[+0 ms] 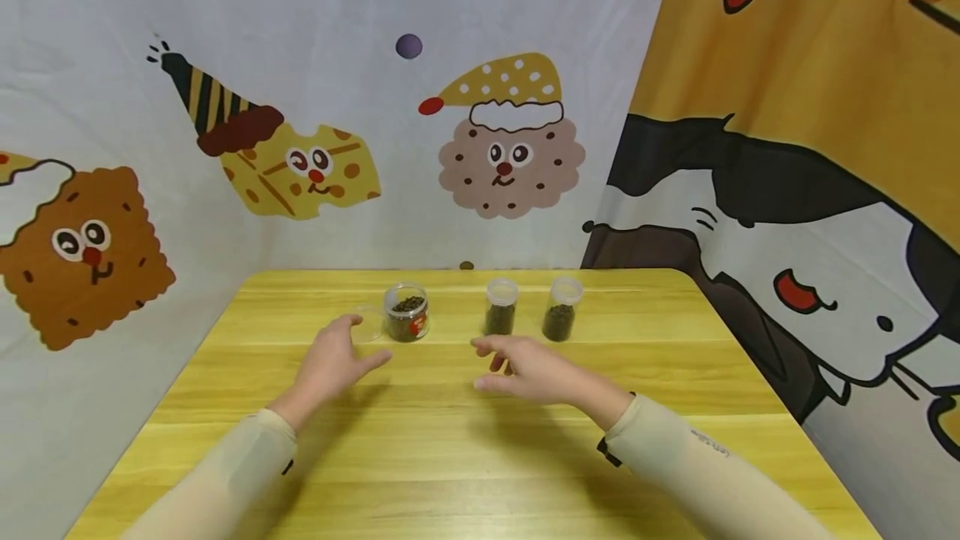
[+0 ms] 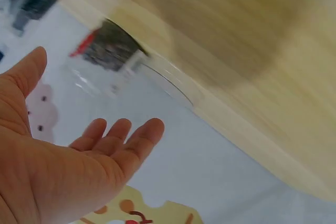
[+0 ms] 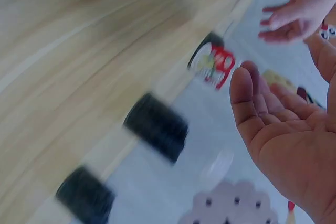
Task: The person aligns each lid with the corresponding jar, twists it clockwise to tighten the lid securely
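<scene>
Left hand (image 1: 333, 361), head view: held over the table (image 1: 435, 461), thumb spread away from the fingers, nothing gripped; whether the clear lid (image 1: 367, 327) at its fingertips is touched cannot be told.
Jar (image 1: 407, 325), head view: uncovered, partly filled with dark granules, marked with a red label, set toward the table's far edge just right of the lid.
Right hand (image 1: 536, 369), head view: held above the table with fingers loosely bent, nothing gripped, near the middle bottle (image 1: 500, 319).
Right bottle (image 1: 558, 322), head view: stood beside the middle bottle; both are partly filled with dark contents.
Cloth backdrop (image 1: 337, 15), head view: printed with cartoon figures.
Left palm, left wrist view: seen unoccupied, thumb wide of the fingers; the jar is blurred.
Right palm, right wrist view: seen unoccupied, fingers gently curved; the jar is shown near the fingertips, both bottles blurred.
</scene>
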A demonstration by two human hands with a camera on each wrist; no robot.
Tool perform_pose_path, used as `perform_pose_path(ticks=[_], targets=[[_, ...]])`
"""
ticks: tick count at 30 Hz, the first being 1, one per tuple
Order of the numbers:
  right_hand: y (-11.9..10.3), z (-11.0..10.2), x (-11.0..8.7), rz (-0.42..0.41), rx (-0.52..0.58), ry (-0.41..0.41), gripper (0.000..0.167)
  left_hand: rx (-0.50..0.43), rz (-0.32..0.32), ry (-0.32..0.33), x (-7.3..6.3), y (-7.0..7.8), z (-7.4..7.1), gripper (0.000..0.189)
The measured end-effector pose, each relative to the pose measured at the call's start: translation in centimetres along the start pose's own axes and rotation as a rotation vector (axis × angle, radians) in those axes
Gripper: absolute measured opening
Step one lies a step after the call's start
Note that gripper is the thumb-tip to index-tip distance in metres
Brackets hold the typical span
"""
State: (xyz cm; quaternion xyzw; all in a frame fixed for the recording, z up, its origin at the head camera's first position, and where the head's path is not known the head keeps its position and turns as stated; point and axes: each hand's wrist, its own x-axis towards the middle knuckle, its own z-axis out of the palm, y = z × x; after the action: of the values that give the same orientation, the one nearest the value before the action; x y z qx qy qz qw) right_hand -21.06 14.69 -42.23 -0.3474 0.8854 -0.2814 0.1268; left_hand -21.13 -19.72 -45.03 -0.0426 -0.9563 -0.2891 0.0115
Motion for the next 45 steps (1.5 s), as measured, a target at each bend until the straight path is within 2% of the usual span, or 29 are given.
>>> perform_pose_path(ticks=[5,11,15,20,28,37,45], targets=[[-1.7,1.9,3.7,0.086,0.07,0.002,0.08,0.073,0.014,-0.025,2.4,-1.7,-0.3,0.095],[-2.6,3.6,8.3,0.232,0.186,0.109,0.102,0.13,0.042,-0.077,5.1,-2.9,-0.7,0.099],[-2.4,4.6,11.1,0.282,0.255,0.186,0.116,0.166,0.057,-0.137,6.5,-3.1,-0.9,0.102],[-1.9,5.8,13.9,0.341,0.283,0.263,0.125,0.202,0.061,-0.2,8.1,-3.2,-0.8,0.112],[-1.9,6.7,16.0,0.388,0.4,0.342,0.125,0.196,0.038,-0.258,9.3,-2.3,-0.3,0.107],[-1.2,7.7,17.0,0.418,0.469,0.369,0.122,0.207,-0.013,-0.286,10.6,-2.8,0.6,0.101],[-1.1,7.8,17.5,0.396,0.504,0.377,0.116,0.225,-0.001,-0.279,10.9,-2.8,0.7,0.091]])
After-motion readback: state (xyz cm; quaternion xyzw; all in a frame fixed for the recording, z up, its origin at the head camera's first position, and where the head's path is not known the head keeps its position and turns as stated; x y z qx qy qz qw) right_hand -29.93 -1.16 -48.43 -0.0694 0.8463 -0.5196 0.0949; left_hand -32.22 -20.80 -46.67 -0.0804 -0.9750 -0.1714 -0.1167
